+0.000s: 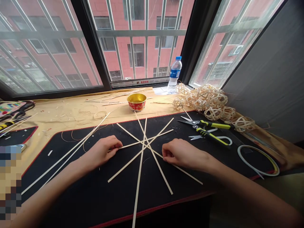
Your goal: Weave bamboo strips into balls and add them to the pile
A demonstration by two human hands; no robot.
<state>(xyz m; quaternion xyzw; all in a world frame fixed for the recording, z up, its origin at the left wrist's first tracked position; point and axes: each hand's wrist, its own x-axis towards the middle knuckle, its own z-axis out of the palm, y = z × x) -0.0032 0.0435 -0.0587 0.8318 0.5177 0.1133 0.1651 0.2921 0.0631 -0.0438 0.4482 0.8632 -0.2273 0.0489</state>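
Note:
Several flat rattan strips [142, 158] lie crossed in a star on a black desk mat [78, 164], overlapping near the middle. My left hand [102, 152] pinches the inner end of one short strip [135, 142] at its fingertips, left of the crossing. My right hand [180, 155] sits right of the crossing, its curled fingers and thumb gripping a long strip [185, 171] against the mat. The hands are apart, with the crossing between them. The strip's stretch beneath my right fingers is hidden.
Two yellow-handled pairs of snips [206, 134] and a coiled strip [257, 160] lie on the mat's right. Woven rattan balls [204, 101], a red-and-gold bowl [137, 102] and a water bottle [175, 76] stand beyond it, before a barred window [142, 38].

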